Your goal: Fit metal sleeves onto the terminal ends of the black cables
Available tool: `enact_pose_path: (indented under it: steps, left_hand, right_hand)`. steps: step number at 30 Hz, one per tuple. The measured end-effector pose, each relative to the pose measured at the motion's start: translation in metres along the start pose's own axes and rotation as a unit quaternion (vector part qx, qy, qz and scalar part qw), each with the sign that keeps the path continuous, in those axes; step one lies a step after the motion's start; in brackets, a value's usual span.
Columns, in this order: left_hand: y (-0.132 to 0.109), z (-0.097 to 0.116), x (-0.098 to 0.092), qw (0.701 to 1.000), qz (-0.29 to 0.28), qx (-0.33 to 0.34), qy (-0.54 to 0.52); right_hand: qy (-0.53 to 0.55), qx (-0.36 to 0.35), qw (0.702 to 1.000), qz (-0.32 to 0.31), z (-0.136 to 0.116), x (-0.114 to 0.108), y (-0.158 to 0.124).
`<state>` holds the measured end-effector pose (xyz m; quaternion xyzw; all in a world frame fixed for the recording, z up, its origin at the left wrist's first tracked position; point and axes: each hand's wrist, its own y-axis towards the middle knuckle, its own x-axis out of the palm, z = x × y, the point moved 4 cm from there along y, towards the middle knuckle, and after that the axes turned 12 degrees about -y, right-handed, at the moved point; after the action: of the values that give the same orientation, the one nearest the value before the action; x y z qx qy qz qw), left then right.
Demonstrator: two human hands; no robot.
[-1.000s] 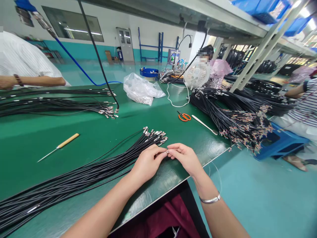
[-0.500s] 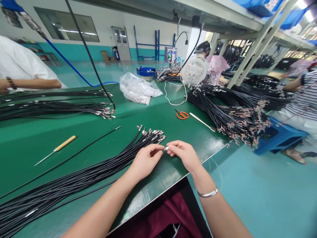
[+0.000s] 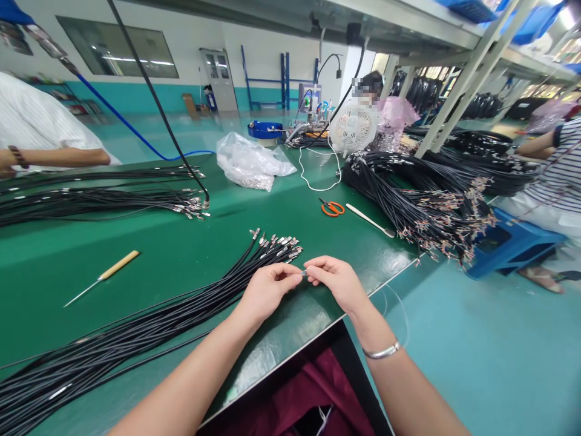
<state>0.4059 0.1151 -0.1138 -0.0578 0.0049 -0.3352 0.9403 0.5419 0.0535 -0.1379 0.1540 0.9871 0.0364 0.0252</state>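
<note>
Green bench mat (image 3: 200,266) right under you, its edge just below your wrists. Left hand (image 3: 267,295) & right hand (image 3: 338,281) both pinched narrow, fingertips (image 3: 290,272) meeting on a small metal terminal (image 3: 303,273) at the end of a black cable; can't tell exact grip, fingers hide most of it. Keep pinch firm, no bending at the terminal neck, & keep it clear of the terminal ends (image 3: 276,247) just beyond your hands. Main black cable bundle (image 3: 136,318) runs down-left under your left wrist. Nearby: wood-handled awl (image 3: 120,265) on mat; further up, orange scissors (image 3: 333,208) & white flat spatula (image 3: 370,220), beside big cable pile (image 3: 422,206) w/ bare colored wire ends. More cable rows (image 3: 100,200) lie left. Farther: plastic bag (image 3: 249,162), white fan (image 3: 353,128). Co-worker's striped sleeve (image 3: 560,163) at right, by blue stool (image 3: 508,245).
</note>
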Motion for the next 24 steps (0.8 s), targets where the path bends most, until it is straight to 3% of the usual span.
enact_pose_path:
  steps: [5,9,12,20,24]
  left_hand:
    - [0.0002,-0.0013,0.0033,1.000,0.009,0.009,0.001]
    - [-0.0011,-0.0026,0.0018,0.990,0.070,0.093,0.076]
    - [-0.0026,-0.0032,0.0008,0.980,0.080,0.140,0.115]
    - [-0.0044,0.0014,0.0018,0.980,0.094,0.124,0.127]
    - [-0.0014,-0.0005,0.0056,0.995,0.041,0.072,0.058]
  right_hand:
    - [0.002,0.003,1.000,0.005,-0.0008,0.0003,0.0006]
    - [0.018,0.015,1.000,0.015,0.0019,-0.0003,0.0017]
    - [0.023,0.017,0.999,0.017,0.0026,-0.0004,0.0025]
    - [0.027,0.015,0.999,0.019,0.0025,-0.0002,0.0030]
    - [0.032,-0.003,0.999,0.021,0.0014,-0.0015,0.0019]
